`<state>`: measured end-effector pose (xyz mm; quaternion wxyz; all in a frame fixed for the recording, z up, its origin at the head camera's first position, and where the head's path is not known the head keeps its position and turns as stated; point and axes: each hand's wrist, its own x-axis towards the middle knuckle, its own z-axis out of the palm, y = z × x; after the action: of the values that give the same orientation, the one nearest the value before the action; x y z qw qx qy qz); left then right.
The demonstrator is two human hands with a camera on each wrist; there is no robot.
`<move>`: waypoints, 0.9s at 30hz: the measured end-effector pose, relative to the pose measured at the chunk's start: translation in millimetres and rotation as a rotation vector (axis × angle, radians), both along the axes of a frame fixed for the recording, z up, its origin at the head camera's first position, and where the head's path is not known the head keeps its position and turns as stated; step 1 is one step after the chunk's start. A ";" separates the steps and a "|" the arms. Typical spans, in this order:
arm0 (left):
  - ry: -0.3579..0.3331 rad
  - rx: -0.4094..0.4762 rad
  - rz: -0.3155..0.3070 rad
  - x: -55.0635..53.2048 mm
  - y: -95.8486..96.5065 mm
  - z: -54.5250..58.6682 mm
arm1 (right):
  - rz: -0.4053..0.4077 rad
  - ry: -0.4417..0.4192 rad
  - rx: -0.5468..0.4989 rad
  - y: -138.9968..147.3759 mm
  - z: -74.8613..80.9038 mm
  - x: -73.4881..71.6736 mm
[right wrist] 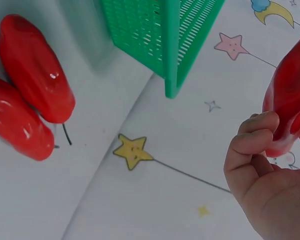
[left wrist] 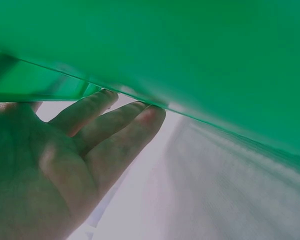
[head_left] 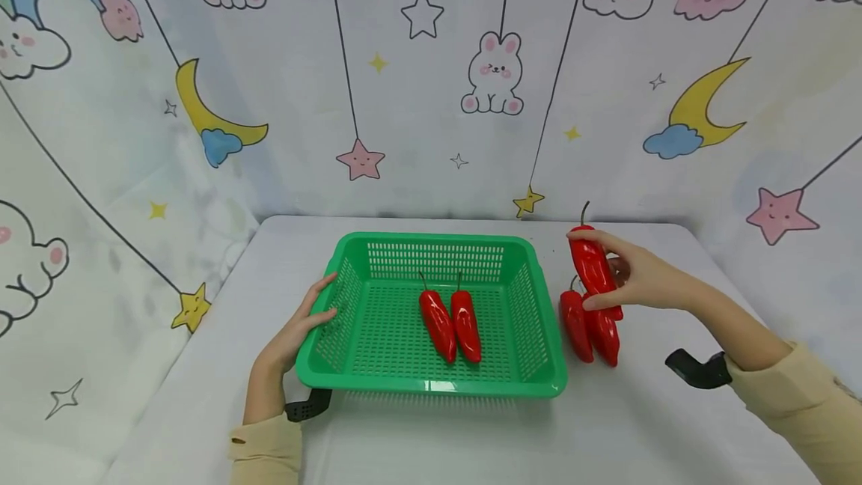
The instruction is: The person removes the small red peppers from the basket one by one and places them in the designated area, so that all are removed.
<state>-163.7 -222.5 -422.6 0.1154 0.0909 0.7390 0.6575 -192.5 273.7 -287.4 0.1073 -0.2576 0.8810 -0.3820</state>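
A green plastic basket (head_left: 431,388) stands on the white table, with two red peppers (head_left: 438,326) lying side by side in it, stems pointing to the back. At its left rim, my left hand (head_left: 296,331) holds on, thumb over the edge. In the left wrist view, fingers (left wrist: 125,145) of that hand reach up against the rim's underside. To the right of the basket, my right hand (head_left: 643,275) grips another red pepper (head_left: 592,264) between thumb and fingers, stem up. Below it, two more red peppers (head_left: 575,328) lie next to each other on the table.
A white cloth (head_left: 431,133) printed with stars, moons, rabbits and rainbows hangs behind the table (head_left: 377,440). Black wrist straps (head_left: 700,369) sit at both cuffs. The basket's right wall stands between the loose peppers and the pair inside.
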 end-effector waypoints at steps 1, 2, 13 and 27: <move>-0.002 0.000 -0.001 0.2 0.0 -0.1 | 0.003 -0.004 -0.006 1.9 -0.4 0.7; -0.002 0.001 -0.002 0.3 0.1 -0.3 | 0.006 -0.009 -0.010 3.7 -1.1 1.4; 0.008 -0.002 -0.004 -0.7 2.5 -0.9 | 0.008 0.009 -0.030 21.8 -12.1 5.7; 0.000 0.010 -0.004 0.5 -0.2 -0.1 | -0.047 0.019 -0.013 48.7 -33.7 6.6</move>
<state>-163.2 -222.7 -422.7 0.1164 0.0928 0.7354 0.6611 -185.9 322.3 -321.1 0.0881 -0.2413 0.8852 -0.3878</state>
